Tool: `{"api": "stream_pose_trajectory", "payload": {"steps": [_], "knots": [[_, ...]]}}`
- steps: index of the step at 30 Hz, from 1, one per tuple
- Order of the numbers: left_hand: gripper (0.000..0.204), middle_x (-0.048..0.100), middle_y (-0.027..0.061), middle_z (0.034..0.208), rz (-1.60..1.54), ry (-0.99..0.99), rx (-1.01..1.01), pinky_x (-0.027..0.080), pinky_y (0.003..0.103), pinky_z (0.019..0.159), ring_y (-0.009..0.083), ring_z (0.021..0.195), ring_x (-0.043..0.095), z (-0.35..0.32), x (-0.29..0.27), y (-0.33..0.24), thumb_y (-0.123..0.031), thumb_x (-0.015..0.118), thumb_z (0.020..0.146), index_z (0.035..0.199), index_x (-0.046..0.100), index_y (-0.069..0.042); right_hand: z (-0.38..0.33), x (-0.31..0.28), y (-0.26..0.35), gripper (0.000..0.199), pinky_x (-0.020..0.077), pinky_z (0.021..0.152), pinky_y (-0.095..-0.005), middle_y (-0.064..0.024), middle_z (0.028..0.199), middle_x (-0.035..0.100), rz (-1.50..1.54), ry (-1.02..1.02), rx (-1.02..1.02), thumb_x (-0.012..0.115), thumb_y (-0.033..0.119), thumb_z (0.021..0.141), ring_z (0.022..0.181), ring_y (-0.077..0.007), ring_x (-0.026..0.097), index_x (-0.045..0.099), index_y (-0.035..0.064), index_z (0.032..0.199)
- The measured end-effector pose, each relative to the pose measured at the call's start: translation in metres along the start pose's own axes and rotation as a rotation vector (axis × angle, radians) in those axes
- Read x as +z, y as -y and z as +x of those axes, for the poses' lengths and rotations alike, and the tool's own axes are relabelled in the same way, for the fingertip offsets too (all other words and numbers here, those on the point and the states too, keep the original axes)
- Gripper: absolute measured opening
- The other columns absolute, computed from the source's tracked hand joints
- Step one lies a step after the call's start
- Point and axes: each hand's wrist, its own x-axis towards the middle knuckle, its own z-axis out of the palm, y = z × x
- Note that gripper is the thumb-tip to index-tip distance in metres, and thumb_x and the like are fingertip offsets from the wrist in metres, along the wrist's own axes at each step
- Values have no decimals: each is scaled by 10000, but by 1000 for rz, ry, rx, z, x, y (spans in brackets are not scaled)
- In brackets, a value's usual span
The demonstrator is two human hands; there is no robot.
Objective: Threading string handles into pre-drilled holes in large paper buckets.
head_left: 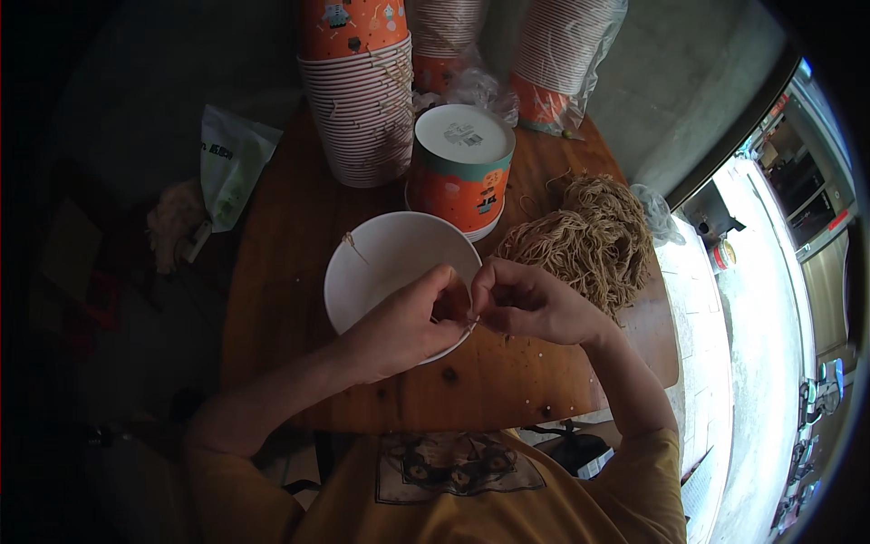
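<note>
A white-lined paper bucket (376,272) stands mouth up on the wooden table in front of me. My left hand (421,317) reaches over its near right rim, fingers bent and closed in a pinch. Just to the right, my right hand (530,304) pinches too, its fingertips meeting those of the left at the rim. Something small and thin sits between the fingertips, too small to make out. A strand of twine (355,247) hangs over the bucket's far left rim. Close behind my right hand lies a heap of tan twine (589,236), loosely tangled.
An upside-down orange paper bucket (462,186) stands behind the open one. Tall stacks of nested buckets (362,118) rise at the back, one wrapped in clear plastic (566,54). A white and green bag (234,163) is at the left of the wooden table (281,317).
</note>
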Motion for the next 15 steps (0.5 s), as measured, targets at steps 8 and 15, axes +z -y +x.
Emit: {"api": "stream_pose_trajectory", "payload": {"steps": [8, 15], "knots": [[198, 523, 2, 932, 51, -8, -13, 433, 230, 783, 72, 864, 502, -5, 1, 0, -25, 600, 836, 989, 478, -56, -12, 11, 6, 107, 431, 791, -269, -10, 875, 602, -703, -202, -150, 630, 43, 837, 843, -130, 553, 609, 46, 942], [220, 525, 1, 936, 9, 23, -43, 429, 224, 788, 67, 876, 505, 0, 0, -3, -24, 607, 825, 1001, 478, -55, -13, 12, -34, 101, 440, 764, -291, -39, 910, 573, -452, -323, -457, 615, 17, 847, 849, -184, 537, 623, 52, 942]]}}
